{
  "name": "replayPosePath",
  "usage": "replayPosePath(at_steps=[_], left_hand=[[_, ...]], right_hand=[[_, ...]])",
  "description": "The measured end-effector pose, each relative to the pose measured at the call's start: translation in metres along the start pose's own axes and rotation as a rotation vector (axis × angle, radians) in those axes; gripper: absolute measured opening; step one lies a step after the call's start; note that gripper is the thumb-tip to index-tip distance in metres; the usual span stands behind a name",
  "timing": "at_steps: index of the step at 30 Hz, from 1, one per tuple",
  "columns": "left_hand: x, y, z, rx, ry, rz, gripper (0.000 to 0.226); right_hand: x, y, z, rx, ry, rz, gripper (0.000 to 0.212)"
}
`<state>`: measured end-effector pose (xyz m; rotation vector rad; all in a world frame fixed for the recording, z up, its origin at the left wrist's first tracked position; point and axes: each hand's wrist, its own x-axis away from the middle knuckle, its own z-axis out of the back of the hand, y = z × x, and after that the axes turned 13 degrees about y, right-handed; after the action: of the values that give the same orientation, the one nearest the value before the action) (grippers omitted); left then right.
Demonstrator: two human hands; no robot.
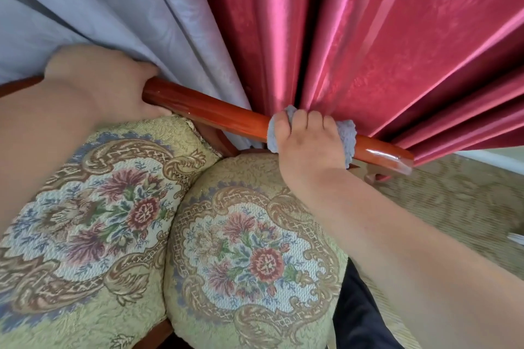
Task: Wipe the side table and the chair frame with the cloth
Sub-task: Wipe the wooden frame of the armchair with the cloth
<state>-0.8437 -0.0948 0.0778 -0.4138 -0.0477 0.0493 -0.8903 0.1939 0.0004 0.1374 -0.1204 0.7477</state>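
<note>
A glossy red-brown wooden rail of the chair frame [215,110] runs from middle left down to the right, ending at a corner near the carpet. My left hand [113,85] grips the rail's left part. My right hand [309,144] is closed around the rail farther right, with a grey-blue cloth [347,136] wrapped between palm and wood. The cloth's fuzzy edges stick out on both sides of the fingers. The side table is out of view.
Two floral upholstered cushions [243,249] fill the lower half, just below the rail. A grey curtain [113,8] and a crimson curtain [368,37] hang right behind the rail. Patterned carpet [453,201] lies at the right.
</note>
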Motion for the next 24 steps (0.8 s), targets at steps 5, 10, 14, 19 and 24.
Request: replayPosePath(at_steps=[5, 10, 14, 19, 24], left_hand=[[-0.003, -0.006, -0.016, 0.016, -0.031, 0.006, 0.092], [-0.005, -0.006, -0.018, 0.039, -0.013, 0.034, 0.089], [-0.009, -0.004, -0.013, 0.039, -0.036, 0.026, 0.089], [-0.013, 0.004, -0.018, 0.083, -0.102, 0.119, 0.083], [-0.019, 0.019, -0.02, 0.097, -0.142, 0.082, 0.083]], right_hand=[[0.039, 0.054, -0.011, -0.001, 0.081, -0.06, 0.073], [0.061, 0.075, -0.023, -0.032, 0.079, -0.212, 0.07], [0.036, 0.042, -0.007, -0.047, 0.018, -0.172, 0.071], [0.012, 0.024, -0.012, -0.082, 0.119, 0.013, 0.067], [0.043, 0.06, -0.036, -0.116, 0.313, 0.017, 0.075]])
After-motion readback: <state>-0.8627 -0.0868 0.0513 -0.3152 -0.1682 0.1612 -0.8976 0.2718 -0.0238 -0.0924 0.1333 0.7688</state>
